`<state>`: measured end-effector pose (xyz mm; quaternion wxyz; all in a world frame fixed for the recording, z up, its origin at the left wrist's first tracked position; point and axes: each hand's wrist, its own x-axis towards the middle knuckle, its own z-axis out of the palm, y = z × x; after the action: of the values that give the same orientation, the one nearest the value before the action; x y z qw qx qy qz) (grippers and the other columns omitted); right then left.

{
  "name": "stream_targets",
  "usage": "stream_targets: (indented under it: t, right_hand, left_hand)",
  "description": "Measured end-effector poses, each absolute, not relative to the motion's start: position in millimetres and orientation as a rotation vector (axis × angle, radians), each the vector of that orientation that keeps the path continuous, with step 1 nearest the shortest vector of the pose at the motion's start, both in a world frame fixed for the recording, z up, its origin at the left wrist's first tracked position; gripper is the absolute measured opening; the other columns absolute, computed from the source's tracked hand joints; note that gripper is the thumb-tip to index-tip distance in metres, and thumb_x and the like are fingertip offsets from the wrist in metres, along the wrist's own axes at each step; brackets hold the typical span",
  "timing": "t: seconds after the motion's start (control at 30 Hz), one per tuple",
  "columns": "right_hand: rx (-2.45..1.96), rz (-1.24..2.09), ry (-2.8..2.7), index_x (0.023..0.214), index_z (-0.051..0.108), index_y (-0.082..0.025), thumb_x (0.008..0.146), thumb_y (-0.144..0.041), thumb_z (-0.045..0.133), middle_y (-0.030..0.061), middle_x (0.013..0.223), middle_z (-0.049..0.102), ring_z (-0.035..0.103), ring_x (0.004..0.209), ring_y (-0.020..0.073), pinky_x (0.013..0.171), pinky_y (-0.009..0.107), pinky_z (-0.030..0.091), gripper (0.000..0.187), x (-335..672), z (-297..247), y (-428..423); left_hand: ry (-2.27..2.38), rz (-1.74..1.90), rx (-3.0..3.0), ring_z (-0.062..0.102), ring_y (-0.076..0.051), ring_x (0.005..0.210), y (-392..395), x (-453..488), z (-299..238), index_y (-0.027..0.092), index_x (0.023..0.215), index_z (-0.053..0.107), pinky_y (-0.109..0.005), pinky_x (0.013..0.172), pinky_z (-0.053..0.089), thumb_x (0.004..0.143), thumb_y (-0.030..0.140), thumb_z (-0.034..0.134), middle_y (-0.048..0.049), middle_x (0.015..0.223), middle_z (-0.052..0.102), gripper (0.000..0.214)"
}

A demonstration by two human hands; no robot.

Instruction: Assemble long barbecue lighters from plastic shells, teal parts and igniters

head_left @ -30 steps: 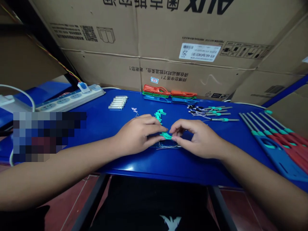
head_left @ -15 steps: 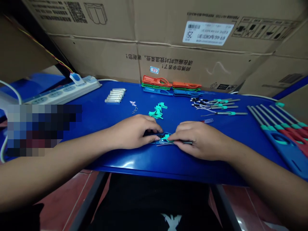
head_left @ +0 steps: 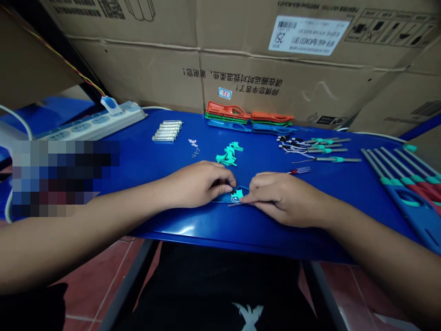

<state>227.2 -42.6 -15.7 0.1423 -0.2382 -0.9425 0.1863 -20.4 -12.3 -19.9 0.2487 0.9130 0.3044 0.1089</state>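
A glossy blue table top [head_left: 155, 165] fills the middle of the frame, smooth enough that light is mirrored along its lower edge. Painted metal is likely, though this cannot be told for sure. Matt brown cardboard boxes [head_left: 155, 78] are seen across the top, with a white paper label [head_left: 308, 36] at upper right. A white plastic power strip [head_left: 93, 126] is shown at upper left, beside shiny metal tubes [head_left: 167, 131]. At centre, a small part [head_left: 236, 195] of blue and teal plastic is pinched between the left hand [head_left: 198, 184] and right hand [head_left: 282, 197].
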Motion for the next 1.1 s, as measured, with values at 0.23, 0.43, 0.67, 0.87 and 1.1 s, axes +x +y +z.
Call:
stream_targets:
  t: [0.23,0.43,0.67,0.87,1.1]
  right_hand:
    - [-0.824,0.783,-2.637,0.106,0.077,-0.025,0.095,-0.017,0.057,0.0023,0.099,0.075,0.067,0.090,0.0138,0.083,0.028,0.050,0.025,226.1,-9.4,-40.4]
    - [-1.104,0.811,-2.529,0.097,0.076,-0.021,0.087,-0.019,0.065,0.0017,0.091,0.074,0.066,0.080,0.0132,0.074,0.025,0.050,0.015,219.2,-5.7,-42.2]
    - [-1.212,0.635,-2.554,0.079,0.077,-0.021,0.086,-0.020,0.064,0.0015,0.079,0.067,0.060,0.071,0.0119,0.064,0.025,0.044,0.014,215.9,-1.3,-48.3]
    - [-0.972,0.528,-2.682,0.083,0.075,-0.018,0.091,-0.018,0.058,0.0029,0.080,0.063,0.058,0.074,0.0133,0.067,0.026,0.043,0.019,220.6,-6.0,-48.1]
    - [-0.967,0.369,-2.736,0.084,0.074,-0.017,0.093,-0.020,0.053,0.0058,0.082,0.064,0.058,0.077,0.0166,0.068,0.030,0.042,0.023,219.5,-7.6,-53.0]
  left_hand:
    - [0.803,0.306,2.452,0.067,-0.015,0.089,-9.9,-20.6,-20.1,0.021,0.106,0.072,-0.026,0.080,0.049,0.094,0.021,0.060,-0.0021,0.102,0.074,0.017]
    - [0.818,0.285,2.448,0.067,-0.015,0.090,-10.0,-21.2,-19.4,0.020,0.106,0.072,-0.027,0.082,0.049,0.094,0.019,0.059,-0.0027,0.101,0.074,0.018]
    - [0.791,0.285,2.465,0.066,-0.014,0.087,-9.0,-22.7,-18.2,0.021,0.108,0.071,-0.026,0.079,0.048,0.095,0.022,0.057,-0.0030,0.101,0.073,0.020]
    - [0.754,0.219,2.461,0.064,-0.015,0.084,-10.1,-27.0,-12.3,0.021,0.117,0.068,-0.026,0.075,0.048,0.094,0.038,0.061,-0.0047,0.099,0.070,0.030]
    - [0.823,0.238,2.448,0.061,-0.016,0.084,-15.7,-23.6,-12.8,0.022,0.117,0.068,-0.027,0.075,0.047,0.082,0.046,0.074,-0.0030,0.096,0.066,0.043]
